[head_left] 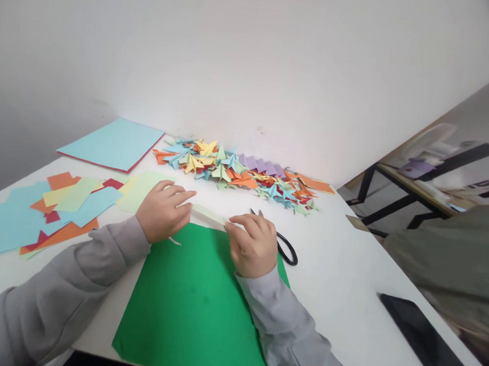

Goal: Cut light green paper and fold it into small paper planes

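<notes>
A pale piece of paper (208, 215) is held at the far edge of the green board (197, 298). The right hand (254, 243) pinches one end; the left hand (166, 210) seems to pinch the other, its thumb hidden. Scissors (293, 256) lie by the board's right edge. Beyond the board, a long heap of folded paper shapes (237, 174) looks finished; the held piece and the flat scraps (17, 216) left of the board appear unfinished.

Hands (164, 211) (254, 244) apart, fingers (184, 197) bent, forearms (66, 296) angled inward.
</notes>
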The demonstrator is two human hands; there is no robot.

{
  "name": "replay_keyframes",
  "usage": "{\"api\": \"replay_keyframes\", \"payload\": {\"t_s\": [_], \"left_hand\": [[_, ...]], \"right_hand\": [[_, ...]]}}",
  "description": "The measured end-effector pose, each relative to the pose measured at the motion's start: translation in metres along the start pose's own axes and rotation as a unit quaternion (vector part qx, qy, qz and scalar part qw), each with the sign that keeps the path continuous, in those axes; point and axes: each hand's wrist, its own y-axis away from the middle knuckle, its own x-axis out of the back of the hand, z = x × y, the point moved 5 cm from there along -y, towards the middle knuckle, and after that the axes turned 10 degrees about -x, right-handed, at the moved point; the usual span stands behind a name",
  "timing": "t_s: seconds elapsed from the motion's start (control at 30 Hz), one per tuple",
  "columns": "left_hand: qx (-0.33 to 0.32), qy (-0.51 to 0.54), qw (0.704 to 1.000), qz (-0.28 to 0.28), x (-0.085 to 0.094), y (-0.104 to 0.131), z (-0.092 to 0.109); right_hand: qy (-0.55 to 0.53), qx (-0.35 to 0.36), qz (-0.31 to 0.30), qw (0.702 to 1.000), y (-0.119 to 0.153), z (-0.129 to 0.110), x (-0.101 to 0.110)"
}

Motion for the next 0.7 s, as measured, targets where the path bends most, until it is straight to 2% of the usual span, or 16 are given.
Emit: {"api": "replay_keyframes", "payload": {"t_s": [0.13,0.2,0.27,0.43,0.53,0.7], "left_hand": [[0.062,-0.021,0.998,0.019,0.003,0.007,-0.016],[0.072,-0.013,0.997,0.040,0.006,0.007,-0.013],[0.042,0.013,0.998,0.052,0.006,0.002,0.000],[-0.047,0.078,0.996,0.022,-0.001,-0.011,0.039],[-0.052,0.095,0.994,0.022,-0.004,-0.012,0.047],[-0.066,0.090,0.994,0.019,-0.004,-0.012,0.049]], "right_hand": [[0.021,-0.026,0.035,0.999,0.000,0.010,0.003],[0.016,-0.016,0.029,0.999,0.000,0.008,0.002],[-0.003,0.006,0.006,1.000,0.001,0.002,-0.002],[-0.049,0.028,-0.027,0.998,0.004,-0.015,-0.007],[-0.059,0.035,-0.051,0.996,0.004,-0.020,-0.009],[-0.037,0.066,-0.067,0.995,0.004,-0.023,-0.010]]}}
